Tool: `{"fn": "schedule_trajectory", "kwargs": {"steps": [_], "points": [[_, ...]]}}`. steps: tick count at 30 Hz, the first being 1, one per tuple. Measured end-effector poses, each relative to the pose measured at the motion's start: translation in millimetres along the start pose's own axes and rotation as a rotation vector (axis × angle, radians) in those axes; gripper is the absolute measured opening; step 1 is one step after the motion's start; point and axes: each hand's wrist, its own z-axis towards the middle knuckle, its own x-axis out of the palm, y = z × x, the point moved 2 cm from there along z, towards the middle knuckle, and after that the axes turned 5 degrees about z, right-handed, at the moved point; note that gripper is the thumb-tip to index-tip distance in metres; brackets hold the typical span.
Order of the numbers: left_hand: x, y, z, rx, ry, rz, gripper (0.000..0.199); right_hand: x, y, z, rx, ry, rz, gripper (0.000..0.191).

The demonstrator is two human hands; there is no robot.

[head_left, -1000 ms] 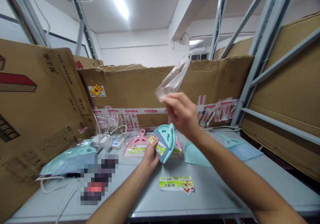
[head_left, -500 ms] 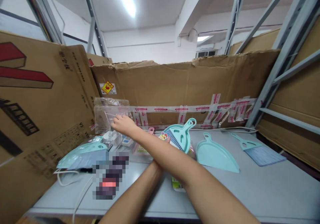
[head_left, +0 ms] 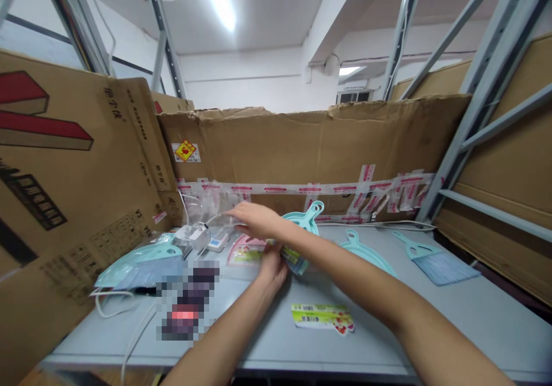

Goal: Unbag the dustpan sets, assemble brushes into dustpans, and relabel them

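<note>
Two hands crossed: left hand (head_left: 272, 272) closed on teal dustpan (head_left: 297, 262), right hand (head_left: 255, 218) open and flat, clear plastic bag (head_left: 206, 201) at its 9 o'clock.

Honestly not much to report on you, mate: your left hand (head_left: 272, 269) and right hand (head_left: 255, 218) are both bare, and so are your forearms, with nothing worn on them anywhere in the shot. Your left forearm (head_left: 221, 328) gets cut off by the bottom edge of the frame, and your right forearm (head_left: 366, 282) runs off toward the bottom right corner. Both are slim and taper down to narrow wrists. Your right hand's fingers (head_left: 241, 210) are long and thin and a little motion-blurred, so you can't make out the nails.
</note>
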Motion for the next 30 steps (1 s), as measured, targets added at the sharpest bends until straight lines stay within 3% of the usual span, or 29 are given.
{"fn": "schedule_trajectory", "kwargs": {"steps": [2,4,6,7,10,12,14,17,20,26,30], "points": [[2.7,0,-1,-0.026,-0.040,-0.041,0.033,-41,-8,-42,0.087,-0.195,-0.015,0.030],[5.7,-1,-2,-0.068,-0.090,-0.061,0.031,-77,-17,-90,0.285,-0.464,-0.068,0.024],[9.0,-2,-5,-0.080,-0.120,-0.057,0.030,-99,-27,-138,0.517,-0.656,-0.074,0.030],[10.8,-3,-6,-0.071,-0.118,-0.052,0.030,-103,-32,-159,0.627,-0.684,-0.008,0.041],[15.7,-2,-13,-0.053,-0.058,-0.007,0.030,-96,-49,-208,0.921,-0.629,0.474,0.055],[17.3,0,-19,-0.084,0.023,0.067,0.030,-89,-57,-230,1.017,-0.585,0.771,0.046],[17.9,2,-26,-0.161,0.140,0.165,0.031,-87,-64,-247,1.071,-0.608,0.913,0.036],[17.7,2,-37,-0.320,0.334,0.312,0.032,-94,-71,-267,1.181,-0.652,0.953,0.026],[17.9,-2,-45,-0.395,0.430,0.456,0.029,-103,-74,-283,1.269,-0.650,0.926,0.024],[20.5,-5,-50,-0.384,0.459,0.643,0.034,-118,-80,-301,1.285,-0.582,0.830,0.027],[26.5,-16,-57,-0.293,0.630,0.893,0.027,-126,-87,-317,1.353,-0.405,0.765,0.032]]}}
